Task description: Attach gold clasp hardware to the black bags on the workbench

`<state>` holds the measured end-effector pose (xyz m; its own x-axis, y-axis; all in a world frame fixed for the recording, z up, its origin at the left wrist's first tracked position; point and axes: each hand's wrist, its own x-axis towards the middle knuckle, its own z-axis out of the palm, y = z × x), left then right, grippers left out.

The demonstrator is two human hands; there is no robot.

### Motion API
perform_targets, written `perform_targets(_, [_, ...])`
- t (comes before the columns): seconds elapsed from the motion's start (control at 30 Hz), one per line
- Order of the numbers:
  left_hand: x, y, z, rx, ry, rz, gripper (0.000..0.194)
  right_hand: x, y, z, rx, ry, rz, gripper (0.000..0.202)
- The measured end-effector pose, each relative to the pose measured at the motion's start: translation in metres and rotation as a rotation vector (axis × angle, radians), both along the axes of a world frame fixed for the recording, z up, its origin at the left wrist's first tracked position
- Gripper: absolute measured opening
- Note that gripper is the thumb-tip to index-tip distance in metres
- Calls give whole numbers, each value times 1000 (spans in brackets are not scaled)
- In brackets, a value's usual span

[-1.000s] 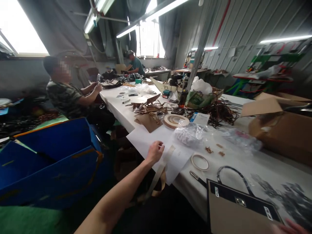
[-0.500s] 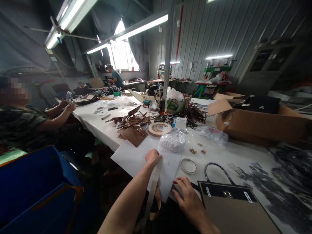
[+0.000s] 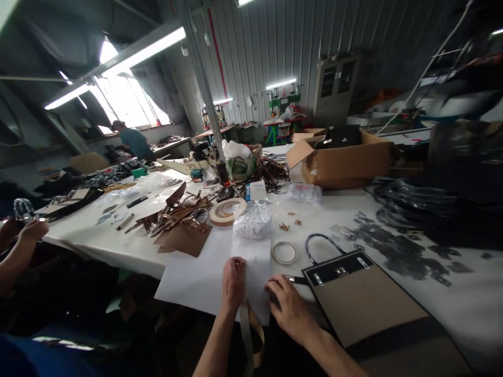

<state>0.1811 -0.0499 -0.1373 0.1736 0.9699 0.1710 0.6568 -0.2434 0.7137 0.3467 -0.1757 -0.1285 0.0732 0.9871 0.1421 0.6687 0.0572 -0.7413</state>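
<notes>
My left hand [image 3: 234, 283] is closed in a pinch over a white sheet [image 3: 196, 280] at the front table edge. A pale strip [image 3: 244, 327], looking like tape, runs down from beside it and hangs over the edge with a tan loop [image 3: 258, 345]. The contact at the fingertips is partly hidden. My right hand [image 3: 288, 306] rests by the sheet's right side, thumb and fingers apart, nothing visible between them. Just beyond its fingers is a dark strap [image 3: 297, 280] with a metal end, beside a taupe and black handbag [image 3: 369, 298] lying flat.
A thin tape ring [image 3: 284, 253], a plastic bag of white material [image 3: 253, 220] and wide tape rolls [image 3: 228, 211] lie ahead. Brown leather pieces [image 3: 184, 238] are left, dark pieces [image 3: 404, 251] right. A cardboard box [image 3: 346, 165] stands behind. Another person's hands [image 3: 27, 230] are far left.
The view has swung right. My left hand has shifted on the sheet, its forearm now more upright; my right hand stays near the sheet's right edge, its fingers still apart.
</notes>
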Motion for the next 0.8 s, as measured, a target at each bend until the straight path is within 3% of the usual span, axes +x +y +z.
perform_targets(0.17, [-2,-30,14,14,-540,84,23,-3,-1,-2,0,-32,-30,43])
perform_targets(0.33, [1,-64,53,206,-669,148,18,7,3,-7,-20,6,55,42])
perform_targets(0.47, [2,-70,73,283,-732,202,19,11,6,-3,-24,93,41,40])
perform_targets(0.57, [3,-67,69,207,-763,170,20,9,11,6,-125,394,-68,36])
perform_targets(0.67, [4,-68,57,185,-797,153,18,3,18,11,-216,621,-115,47])
perform_targets(0.73, [4,-73,52,214,-796,143,15,-2,24,9,-234,511,-121,49])
perform_targets(0.8, [2,-83,53,281,-782,167,13,-7,29,3,-234,334,-139,36])
